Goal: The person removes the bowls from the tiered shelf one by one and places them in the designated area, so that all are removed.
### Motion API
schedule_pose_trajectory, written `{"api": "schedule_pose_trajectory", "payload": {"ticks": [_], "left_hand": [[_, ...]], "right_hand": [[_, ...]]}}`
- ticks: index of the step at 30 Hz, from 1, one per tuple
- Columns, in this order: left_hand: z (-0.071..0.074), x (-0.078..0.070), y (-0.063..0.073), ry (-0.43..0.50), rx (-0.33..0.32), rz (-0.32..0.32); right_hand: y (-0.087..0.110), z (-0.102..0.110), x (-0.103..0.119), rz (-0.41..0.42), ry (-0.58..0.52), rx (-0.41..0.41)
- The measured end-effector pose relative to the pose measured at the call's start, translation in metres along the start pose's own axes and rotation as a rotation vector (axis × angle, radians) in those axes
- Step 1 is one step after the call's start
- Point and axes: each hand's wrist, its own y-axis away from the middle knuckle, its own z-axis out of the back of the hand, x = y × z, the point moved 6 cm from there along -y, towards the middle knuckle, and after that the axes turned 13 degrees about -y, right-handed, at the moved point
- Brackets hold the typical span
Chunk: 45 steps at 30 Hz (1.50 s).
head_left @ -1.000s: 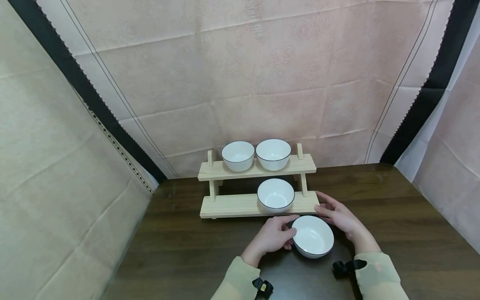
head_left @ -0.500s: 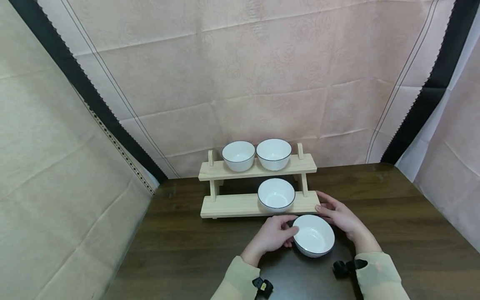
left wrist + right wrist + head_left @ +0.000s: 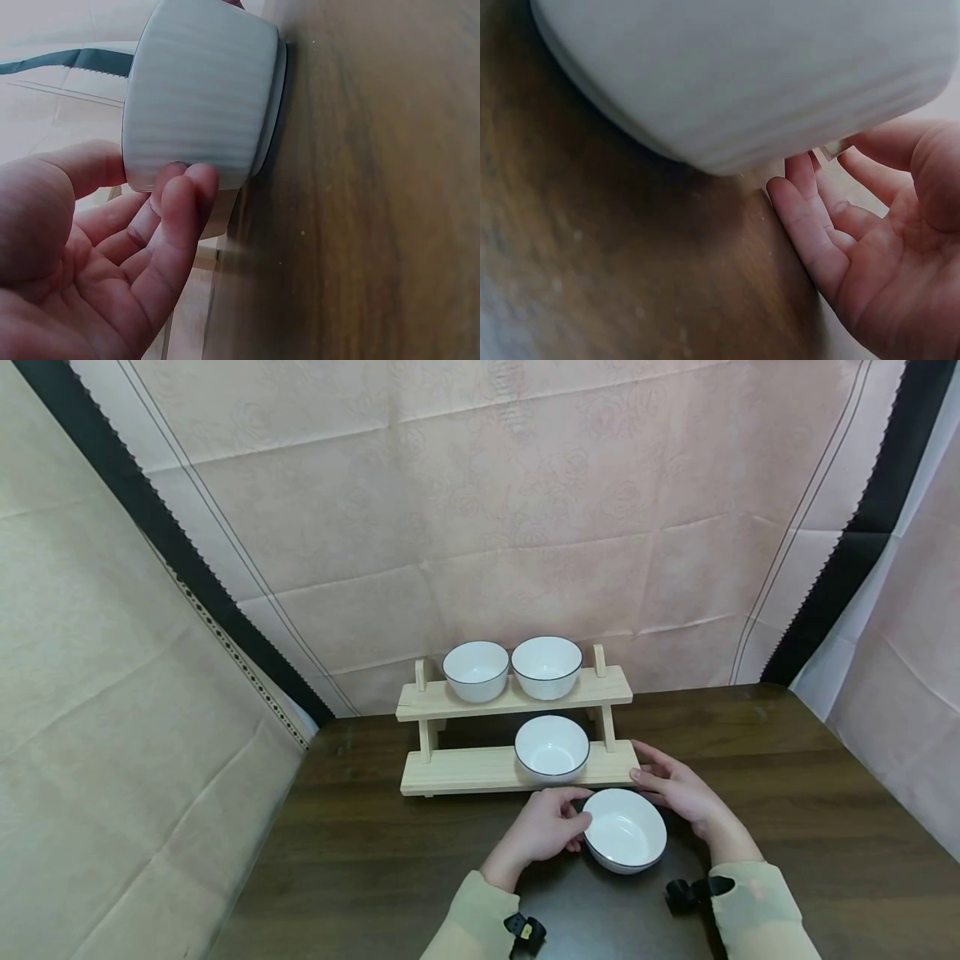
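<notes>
A white bowl [image 3: 626, 828] with a dark rim sits on the brown tabletop in front of a two-tier wooden rack [image 3: 457, 772]. My left hand [image 3: 543, 827] holds it from the left; in the left wrist view the thumb is at the rim and curled fingertips [image 3: 191, 184] are against the bowl's side wall [image 3: 202, 90]. At the right end of the rack's lower shelf, my right hand [image 3: 682, 789] has its thumb at the front corner and forefinger at the back corner. In the right wrist view the nearby bowl [image 3: 765, 67] partly hides this hand [image 3: 877, 232].
Two matching bowls, a left one [image 3: 476, 672] and a right one [image 3: 547, 668], stand on the upper shelf. Another bowl [image 3: 552, 750] is on the lower shelf. Pale cloth [image 3: 480, 527] hangs behind the dark wooden table [image 3: 337, 877] and at both sides.
Both hands keep their places at the bowl and the rack. The bowl shifts only very slightly, and the rack with its bowls stays put.
</notes>
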Motion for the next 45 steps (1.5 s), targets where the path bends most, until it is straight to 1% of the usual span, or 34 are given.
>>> {"api": "schedule_pose_trajectory", "payload": {"ticks": [10, 14, 19, 21, 30, 40, 45], "left_hand": [[0.002, 0.000, 0.000, 0.003, -0.010, 0.000], [0.004, 0.000, 0.000, 0.031, -0.027, 0.004], [0.009, -0.003, 0.002, 0.069, -0.044, -0.021], [0.011, -0.004, 0.003, 0.073, -0.048, -0.033], [0.017, -0.011, 0.005, 0.068, -0.058, -0.046], [0.024, -0.018, 0.009, 0.067, -0.066, -0.082], [0.030, -0.022, 0.012, 0.074, -0.089, -0.093]], "right_hand": [[0.001, 0.000, 0.002, 0.009, 0.004, 0.008], [0.001, 0.001, 0.000, 0.000, 0.007, 0.003], [0.000, 0.002, -0.002, -0.009, -0.003, 0.000], [0.000, 0.002, -0.001, -0.001, -0.002, 0.011], [0.002, 0.000, 0.001, 0.010, -0.010, 0.021], [0.003, -0.001, 0.002, 0.003, -0.003, 0.015], [0.003, -0.001, 0.002, -0.001, -0.001, 0.013]]}}
